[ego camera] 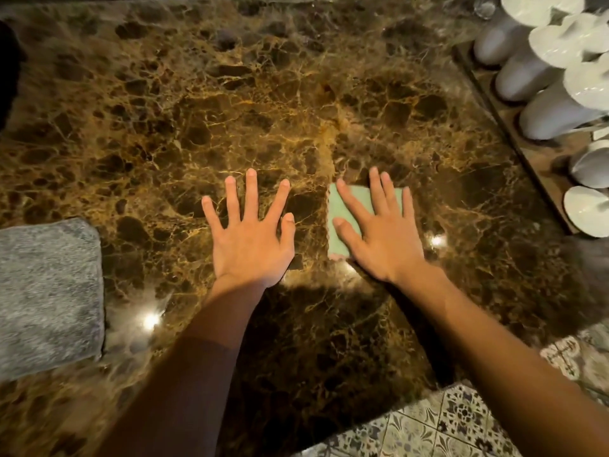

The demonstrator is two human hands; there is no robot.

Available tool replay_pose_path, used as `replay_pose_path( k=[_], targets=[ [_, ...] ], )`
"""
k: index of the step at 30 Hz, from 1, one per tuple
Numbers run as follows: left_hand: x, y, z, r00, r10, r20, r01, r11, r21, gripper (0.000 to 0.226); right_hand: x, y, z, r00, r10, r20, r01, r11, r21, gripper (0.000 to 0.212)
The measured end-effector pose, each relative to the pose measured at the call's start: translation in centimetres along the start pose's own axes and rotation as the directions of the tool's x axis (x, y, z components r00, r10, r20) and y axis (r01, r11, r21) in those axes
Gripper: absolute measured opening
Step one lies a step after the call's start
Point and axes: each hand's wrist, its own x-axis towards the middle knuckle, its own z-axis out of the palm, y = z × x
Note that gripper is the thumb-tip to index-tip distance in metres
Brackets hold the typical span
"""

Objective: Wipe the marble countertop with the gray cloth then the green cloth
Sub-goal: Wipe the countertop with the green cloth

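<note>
- Head view, surface (230, 103): dark brown marble with gold veining, glossy, with small light glints near the wrists.
- Left hand (252, 237): flat on the bare marble, palm down, fingers spread wide, holding nothing.
- Right hand (382, 232): palm down, fingers splayed, pressed flat on the green cloth (342, 212), not gripping it.
- Green cloth: small folded pad just right of the left hand, apart from it; its left part and far edge show beyond the fingers.
- Gray cloth (49, 298): folded, lying flat at the near left edge of the view, well apart from both hands, untouched.
- Tray (527, 159): wooden, along the far right side, carrying white cups (524, 77).
- Floor (445, 423): patterned tiles, near right, past the surface edge.
</note>
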Motion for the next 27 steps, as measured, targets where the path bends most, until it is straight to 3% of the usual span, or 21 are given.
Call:
replay_pose_path(
  k=[7, 11, 27],
  targets=[
    [-0.1, 0.0, -0.1, 1.0, 0.006, 0.01, -0.006, 1.0, 0.005, 0.058, -17.4, -2.2, 3.5, 0.996, -0.034, 0.088, 0.031, 0.999, 0.036, 0.062],
    [-0.1, -0.2, -0.1, 1.0, 0.008, 0.015, -0.008, 1.0, 0.013, 0.058, -18.9, -1.9, 4.1, 0.998, -0.02, 0.057, 0.017, 0.998, 0.06, 0.062],
    [0.1, 0.0, 0.2, 1.0, -0.006, -0.002, 0.006, 1.0, 0.023, 0.057, 12.4, 5.9, -3.9, 0.983, 0.185, -0.012, -0.184, 0.981, 0.053, 0.07]
  ],
)
